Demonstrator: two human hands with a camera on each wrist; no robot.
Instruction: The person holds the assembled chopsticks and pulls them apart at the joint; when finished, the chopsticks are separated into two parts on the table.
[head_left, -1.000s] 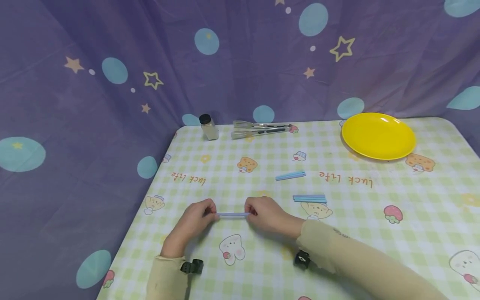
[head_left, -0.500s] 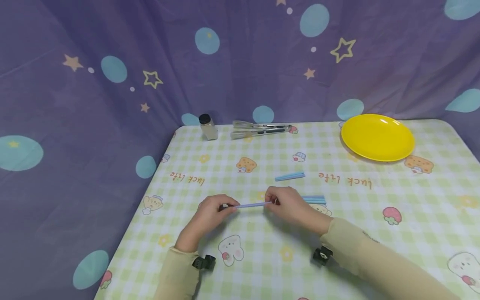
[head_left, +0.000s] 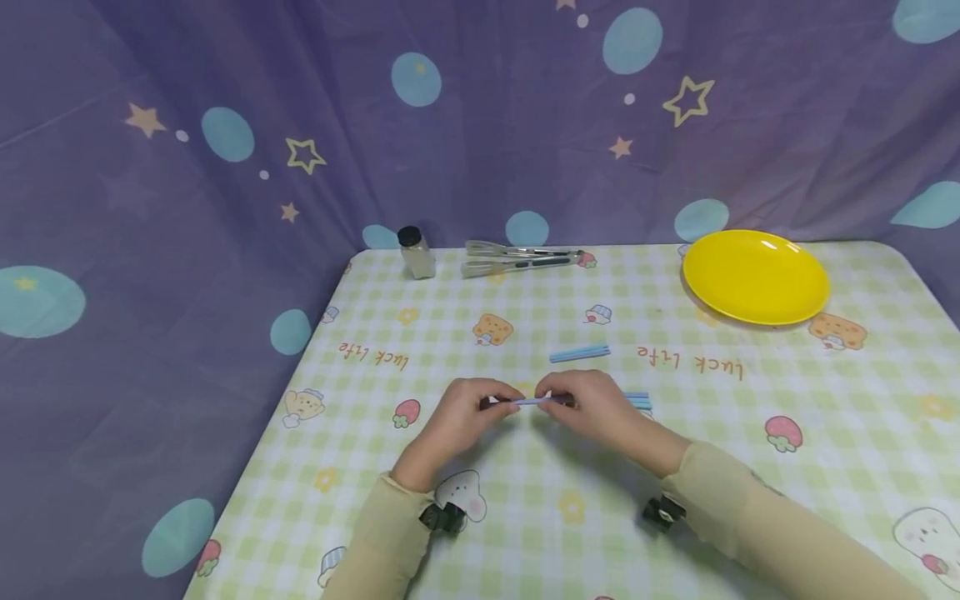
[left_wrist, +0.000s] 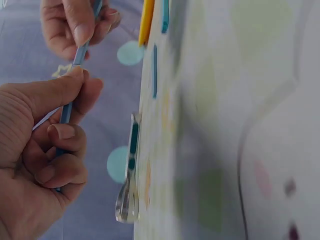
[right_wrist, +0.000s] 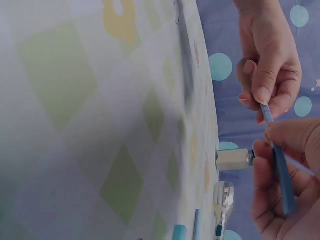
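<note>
In the head view a slim blue stick (head_left: 529, 402), squared like a chopstick, is held level between both hands. My left hand (head_left: 459, 417) pinches one end and my right hand (head_left: 588, 404) pinches the other, with only a short piece showing between. In the left wrist view the stick (left_wrist: 66, 114) runs through the left hand's (left_wrist: 35, 145) curled fingers and shows a paler band. In the right wrist view its thicker end (right_wrist: 285, 185) lies along the right hand (right_wrist: 300, 145). Blue sticks (head_left: 639, 401) lie partly hidden behind the right hand.
More blue sticks (head_left: 580, 354) lie just beyond the hands. Farther back are a black-capped jar (head_left: 417, 254), metal tongs (head_left: 521, 260) and a yellow plate (head_left: 756, 279) at the right. A purple curtain (head_left: 480, 125) hangs behind the checked tablecloth (head_left: 720, 517).
Both hands have moved right and slightly away from me with the stick. They have drawn closer together, so less of it shows between them. The right hand now covers part of the nearer sticks.
</note>
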